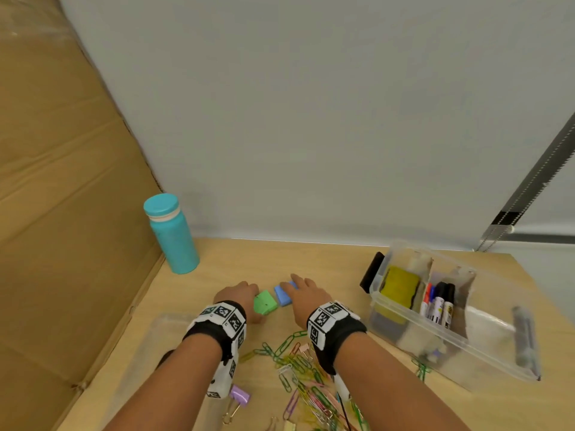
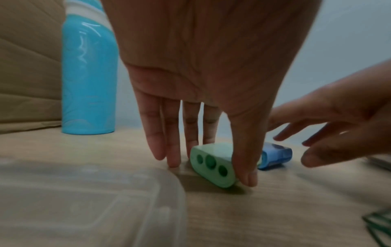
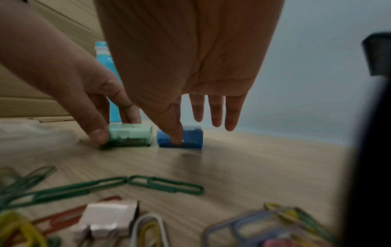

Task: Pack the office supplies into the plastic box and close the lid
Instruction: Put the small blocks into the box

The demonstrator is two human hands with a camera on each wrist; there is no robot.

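Green plastic three-hole pencil sharpener (image 2: 212, 164) pinched by the left hand (image 1: 237, 296): thumb on its near-right side, index and middle fingertips behind its far side, remaining fingers straight down to the wooden table (image 1: 329, 262). It sits on the table, tilted, holed face toward the left wrist camera; in the head view its long axis runs roughly away from the person.

Right hand (image 1: 306, 295) spread over the blue plastic pencil sharpener (image 3: 180, 137). Thumb tip presses its near face; the other fingers hang straight and apart above and beyond it. No closed grip seen. Blue sharpener lies flat, just right of the green one, a narrow gap between them, long axis parallel to it.

Clear plastic box (image 1: 451, 325), open, stands well right of both hands; holds markers (image 1: 438, 303) upright and a yellow pad (image 1: 399, 284). Clear plastic lid (image 2: 84, 200) lies flat near the left wrist. Coloured paper clips (image 1: 305, 381) are heaped between the forearms. Turquoise bottle (image 1: 171, 234) stands upright at far left.
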